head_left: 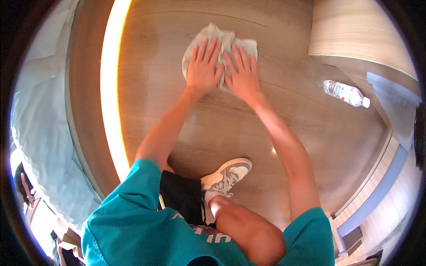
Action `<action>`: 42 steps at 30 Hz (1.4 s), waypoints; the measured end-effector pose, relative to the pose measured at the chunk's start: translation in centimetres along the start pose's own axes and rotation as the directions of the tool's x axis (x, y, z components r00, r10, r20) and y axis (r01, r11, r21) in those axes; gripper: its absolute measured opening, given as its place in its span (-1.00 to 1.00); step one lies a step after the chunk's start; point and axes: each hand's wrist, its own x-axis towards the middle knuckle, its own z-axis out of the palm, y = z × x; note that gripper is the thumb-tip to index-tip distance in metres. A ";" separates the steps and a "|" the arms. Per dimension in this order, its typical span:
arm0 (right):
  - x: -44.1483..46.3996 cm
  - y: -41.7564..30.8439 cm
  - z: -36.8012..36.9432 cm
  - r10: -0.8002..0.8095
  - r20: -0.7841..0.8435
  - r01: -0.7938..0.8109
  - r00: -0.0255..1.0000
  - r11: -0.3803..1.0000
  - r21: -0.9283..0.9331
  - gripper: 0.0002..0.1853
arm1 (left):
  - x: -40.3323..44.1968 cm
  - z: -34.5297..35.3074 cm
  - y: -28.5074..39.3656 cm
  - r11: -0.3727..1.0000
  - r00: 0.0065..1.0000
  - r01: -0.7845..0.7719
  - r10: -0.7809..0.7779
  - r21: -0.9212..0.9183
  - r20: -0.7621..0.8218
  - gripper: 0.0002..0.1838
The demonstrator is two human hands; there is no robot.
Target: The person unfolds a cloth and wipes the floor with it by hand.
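Observation:
A crumpled grey-beige cloth (213,34) lies on the wood-look floor (177,17) at the upper middle. Flat on its left part rests my left hand (204,66), fingers spread and pointing away from me. My right hand (242,73) presses on the cloth's right part, its fingers also apart. The two thumbs are close to each other near the cloth's lower middle. Neither hand is wrapped round anything.
A clear plastic bottle (346,93) with a white cap lies on its side at the right. Light wooden furniture (364,31) stands at the upper right. A glowing light strip (109,80) and pale bedding (42,128) are at the left. My shoe (228,175) is below.

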 end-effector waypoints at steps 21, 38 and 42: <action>-4.0 -4.6 0.9 0.121 -0.083 -0.104 0.989 0.977 0.187 -0.44 | -4.8 -1.6 0.8 0.993 0.988 -0.088 0.096 -0.073 0.122 -0.28; 11.2 5.0 1.6 0.106 -0.290 -0.130 0.951 0.989 -0.067 -0.39 | 12.3 1.8 -4.5 0.981 0.962 -0.194 0.190 -0.002 -0.195 -0.34; 6.0 2.1 1.6 0.097 -0.250 -0.084 0.963 0.995 0.061 -0.39 | 5.5 0.2 -2.7 0.990 0.987 -0.142 0.140 -0.011 -0.084 -0.31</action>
